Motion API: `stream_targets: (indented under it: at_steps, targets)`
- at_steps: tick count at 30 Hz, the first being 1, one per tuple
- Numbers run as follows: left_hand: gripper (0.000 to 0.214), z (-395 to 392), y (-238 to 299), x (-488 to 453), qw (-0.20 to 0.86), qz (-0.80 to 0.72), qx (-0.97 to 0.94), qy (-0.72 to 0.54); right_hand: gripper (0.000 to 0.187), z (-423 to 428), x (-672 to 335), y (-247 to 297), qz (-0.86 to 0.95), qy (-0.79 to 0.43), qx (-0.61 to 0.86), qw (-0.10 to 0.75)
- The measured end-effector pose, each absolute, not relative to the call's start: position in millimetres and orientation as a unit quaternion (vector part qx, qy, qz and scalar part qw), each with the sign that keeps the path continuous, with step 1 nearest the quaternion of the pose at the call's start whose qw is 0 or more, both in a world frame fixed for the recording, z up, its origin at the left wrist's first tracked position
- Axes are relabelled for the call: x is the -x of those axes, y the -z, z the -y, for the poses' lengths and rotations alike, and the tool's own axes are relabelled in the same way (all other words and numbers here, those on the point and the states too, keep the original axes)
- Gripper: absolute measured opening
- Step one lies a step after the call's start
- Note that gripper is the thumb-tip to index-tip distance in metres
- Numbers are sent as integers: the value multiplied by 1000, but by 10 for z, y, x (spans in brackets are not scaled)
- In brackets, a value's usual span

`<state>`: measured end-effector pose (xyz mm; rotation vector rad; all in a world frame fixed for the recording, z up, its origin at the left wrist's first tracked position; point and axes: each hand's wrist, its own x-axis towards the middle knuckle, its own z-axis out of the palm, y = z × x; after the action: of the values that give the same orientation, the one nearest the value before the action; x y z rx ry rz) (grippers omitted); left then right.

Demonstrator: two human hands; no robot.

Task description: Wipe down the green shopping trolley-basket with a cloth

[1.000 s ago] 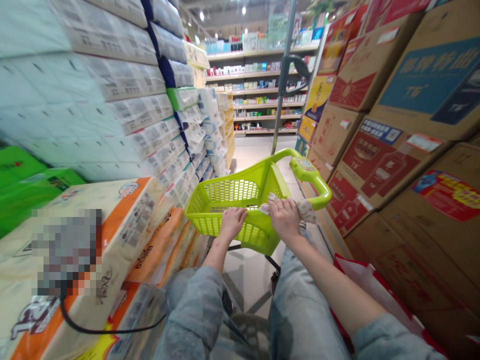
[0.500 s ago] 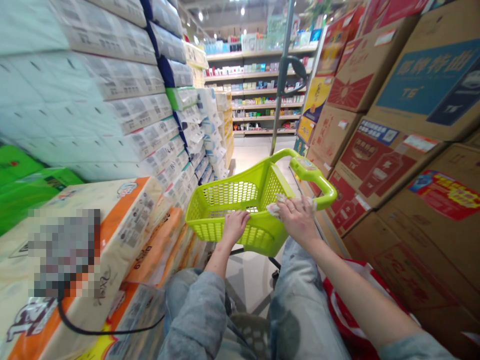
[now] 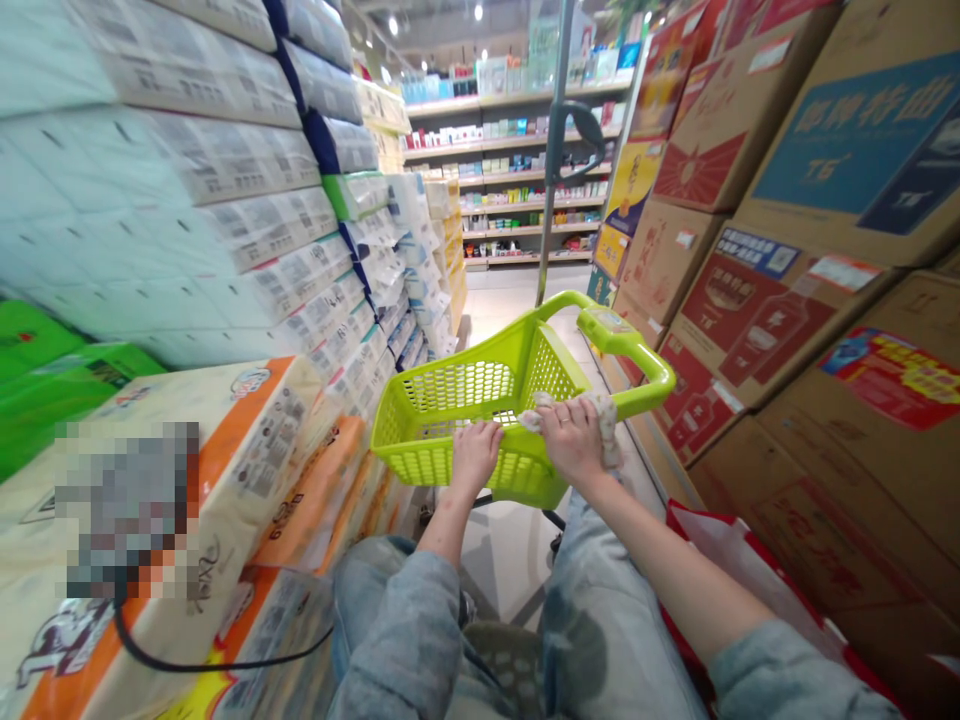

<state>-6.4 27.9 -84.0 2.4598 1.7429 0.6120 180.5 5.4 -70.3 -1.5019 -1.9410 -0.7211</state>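
Note:
A lime-green shopping cart (image 3: 450, 460) with a perforated plastic basket stands in front of my knees, its looped handle to the right. My left hand (image 3: 476, 457) grips the basket's near rim, fingers curled over the edge. Farther right along the same rim, my right hand (image 3: 574, 437) presses a pale, patterned cloth (image 3: 609, 425) against the plastic. Part of the cloth sticks out on both sides of the fingers; the rest is hidden under the palm. Inside, the basket shows only its slotted floor.
Stacked tissue packs (image 3: 247, 160) line the left side. Nearer lies an orange-and-cream pack (image 3: 247, 420) with a blurred device and black cable (image 3: 225, 666). Cardboard cartons (image 3: 810, 290) rise on the right above a red bag (image 3: 739, 560). A metal pole (image 3: 551, 220) stands beyond the cart.
My right hand has slid left along the rim with the cloth, away from the handle and closer to my left hand. The left hand keeps its hold on the rim.

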Motion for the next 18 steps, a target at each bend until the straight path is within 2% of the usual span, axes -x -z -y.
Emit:
stream_targets:
  at_steps: [8,13,18]
  targets:
    - [31,-272,838,180,62,-535,-817,-206,29,3,-2014,603,806,259,477,236]
    - [28,-285,873,182,35,-539,-821,-182,28,-17,-2300,492,730,305,538,291]
    - [29,-237,859,87,33,-554,-813,-173,27,-154,-2303,475,685,313,590,291]
